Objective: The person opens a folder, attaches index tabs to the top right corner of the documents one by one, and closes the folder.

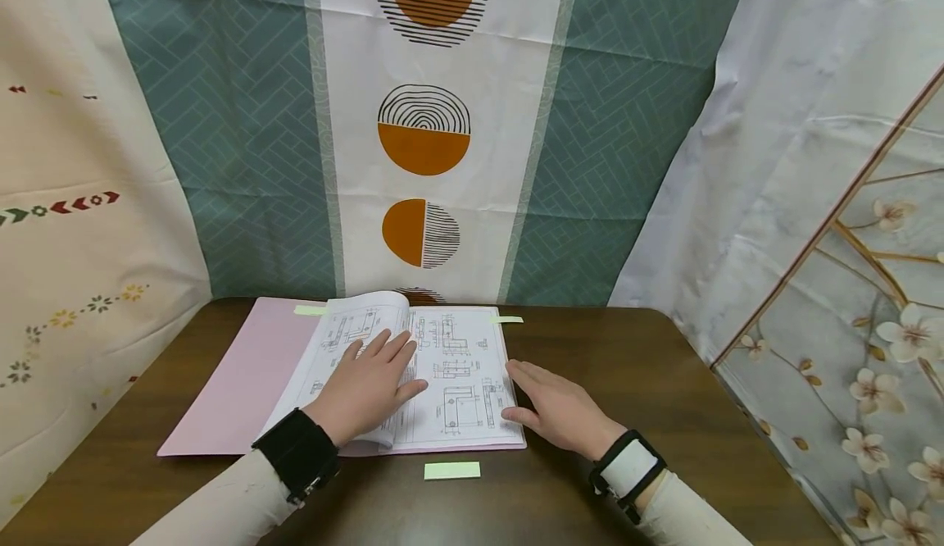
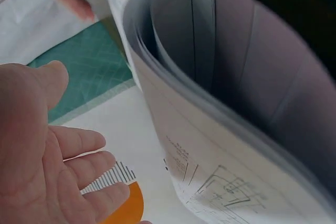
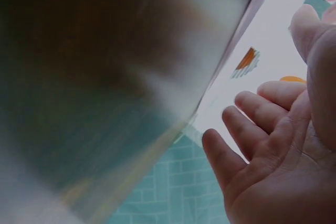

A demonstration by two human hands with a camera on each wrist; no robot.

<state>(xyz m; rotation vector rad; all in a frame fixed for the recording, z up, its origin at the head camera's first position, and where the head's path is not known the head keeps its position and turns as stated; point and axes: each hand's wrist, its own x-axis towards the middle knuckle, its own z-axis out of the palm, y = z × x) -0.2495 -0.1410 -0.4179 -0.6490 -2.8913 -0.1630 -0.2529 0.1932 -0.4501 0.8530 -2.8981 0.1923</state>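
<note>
A booklet of technical drawings [image 1: 460, 366] lies spread on the brown table, its pink cover [image 1: 236, 390] showing at the left. Its left-hand pages [image 2: 205, 145] curl up in a loose roll, seen edge-on in the left wrist view. Over those pages is my left hand [image 1: 369, 386], palm down with fingers spread and nothing gripped; whether it touches the paper I cannot tell. My right hand [image 1: 564, 409] is beside the booklet's right edge, fingers extended and thumb apart, holding nothing. In the right wrist view its palm [image 3: 283, 166] faces the camera.
A pale green sticky strip [image 1: 452, 470] lies on the table [image 1: 612, 349] in front of the booklet. Similar strips stick out at the booklet's upper left [image 1: 310, 311] and upper right [image 1: 509, 320]. Patterned cloths [image 1: 258, 120] hang behind the table and at both sides.
</note>
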